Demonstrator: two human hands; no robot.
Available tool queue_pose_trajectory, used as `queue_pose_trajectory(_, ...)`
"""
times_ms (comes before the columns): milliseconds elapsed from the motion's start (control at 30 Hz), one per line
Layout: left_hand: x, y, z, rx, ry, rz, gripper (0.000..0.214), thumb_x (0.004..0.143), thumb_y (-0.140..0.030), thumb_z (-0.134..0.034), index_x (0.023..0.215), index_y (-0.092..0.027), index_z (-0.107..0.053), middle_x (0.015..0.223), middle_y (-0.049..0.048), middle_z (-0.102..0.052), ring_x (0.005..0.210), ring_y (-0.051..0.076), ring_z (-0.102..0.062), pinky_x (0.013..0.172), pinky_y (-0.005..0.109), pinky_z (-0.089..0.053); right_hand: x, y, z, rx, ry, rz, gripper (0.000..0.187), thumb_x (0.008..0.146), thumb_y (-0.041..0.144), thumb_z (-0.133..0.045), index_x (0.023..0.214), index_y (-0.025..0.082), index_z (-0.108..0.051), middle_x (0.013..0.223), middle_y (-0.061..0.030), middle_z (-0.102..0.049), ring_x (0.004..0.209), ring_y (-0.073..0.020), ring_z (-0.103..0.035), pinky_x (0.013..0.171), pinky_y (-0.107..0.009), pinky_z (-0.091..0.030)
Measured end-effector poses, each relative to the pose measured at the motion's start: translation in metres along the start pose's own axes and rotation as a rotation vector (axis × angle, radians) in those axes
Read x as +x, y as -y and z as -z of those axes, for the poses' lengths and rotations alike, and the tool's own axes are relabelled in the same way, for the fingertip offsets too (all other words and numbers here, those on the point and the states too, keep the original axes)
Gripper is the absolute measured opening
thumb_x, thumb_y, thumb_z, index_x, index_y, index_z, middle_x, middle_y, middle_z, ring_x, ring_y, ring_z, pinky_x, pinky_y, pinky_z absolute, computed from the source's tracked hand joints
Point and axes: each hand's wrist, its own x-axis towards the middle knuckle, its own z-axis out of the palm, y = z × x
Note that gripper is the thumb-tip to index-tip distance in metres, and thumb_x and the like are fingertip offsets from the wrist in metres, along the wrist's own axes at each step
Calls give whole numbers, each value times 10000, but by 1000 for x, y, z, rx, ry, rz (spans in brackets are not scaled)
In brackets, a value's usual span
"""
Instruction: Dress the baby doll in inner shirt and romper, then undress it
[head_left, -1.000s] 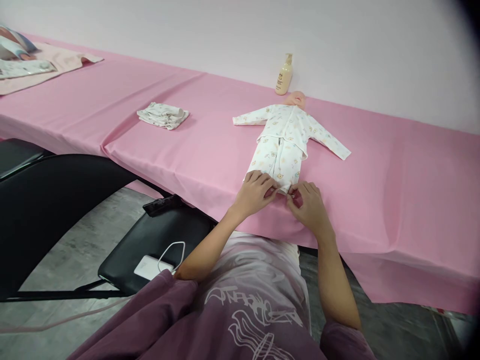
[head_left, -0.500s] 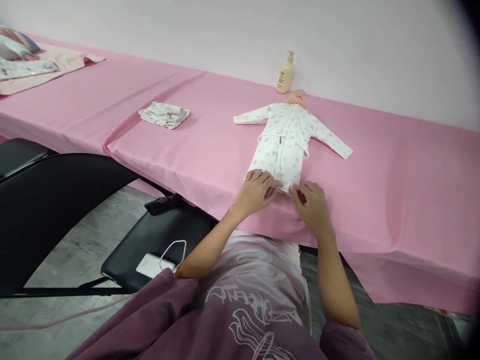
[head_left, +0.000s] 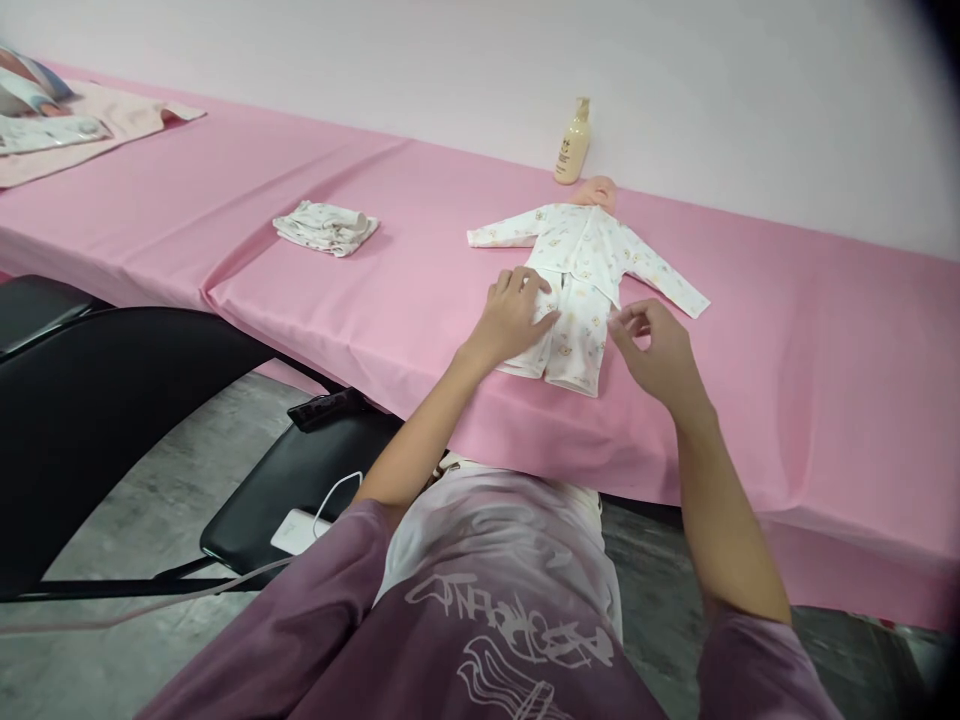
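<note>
Small white printed baby pants [head_left: 577, 350] lie flat on the pink-covered table, legs toward me. Their waist is tucked under the hem of a matching long-sleeved baby top [head_left: 585, 240], whose sleeves spread to both sides. A peach-coloured round piece [head_left: 598, 192] shows at the top's collar. My left hand [head_left: 514, 315] is over the left pant leg, fingers apart and curved, holding nothing. Beside the right edge of the pants, near the top's hem, is my right hand [head_left: 652, 345], its thumb and fingers bent close to the fabric; whether they pinch it I cannot tell.
A cream pump bottle [head_left: 573, 145] stands by the wall. Folded printed cloth [head_left: 327, 228] lies left on the pink tablecloth [head_left: 420, 280]. Farther left is a pale pink cloth [head_left: 142, 105] with items on it. A black chair [head_left: 255, 490] holds a phone [head_left: 326, 408] and a white power bank [head_left: 296, 532].
Both hands have left the pants' leg cuffs and moved up, the left over the left leg, the right out to the right edge near the hem. The cuffs now show uncovered.
</note>
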Motion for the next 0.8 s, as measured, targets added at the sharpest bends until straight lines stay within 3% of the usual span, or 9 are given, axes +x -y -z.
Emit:
queue_pose_trajectory(167,76,57,-39,-88,45,-93,496,1054,-593,-829,1352,-232,-665,1480,203,-658,1437,436,-589,1230,646,-496,86,-33,-28,-45,-8,61,421,1067,690,-725,1149,284,-648,1220,-108,-778,908,-257,-675,923,-493,-636)
queue_pose_trajectory(333,114,73,-61,-172,-69,-114,464,1064,-673,-801,1228,-264,-657,1258,161,-667,1252,420,-640,1114,650,-523,147,-65,-72,-117,-85,86,364,1034,587,-757,1132,271,-605,1178,-133,-712,1038,-305,-666,1083,-577,-601)
queue_pose_trajectory(533,110,69,-68,-223,-151,-41,344,1169,-566,-672,1333,-264,-655,1201,123,-724,1149,334,-676,1101,573,-539,145,-72,-91,-139,-97,105,445,925,507,-867,1184,264,-600,1190,-123,-674,1175,-361,-650,1198,-661,-514)
queue_pose_trajectory(667,107,66,-66,-187,-156,-70,281,1180,-519,-656,1195,-242,-702,1205,127,-760,1169,332,-679,1121,552,-535,135,-70,-91,-166,-91,117,525,888,527,-885,1229,246,-603,1233,-144,-664,1200,-381,-633,1202,-677,-496)
queue_pose_trajectory(800,105,60,-61,-144,-152,-123,361,1192,-577,-613,1133,-241,-730,1180,134,-763,1163,350,-667,1096,553,-540,133,-70,-91,-206,-69,138,585,863,504,-907,1281,236,-599,1260,-146,-654,1203,-382,-629,1214,-688,-479)
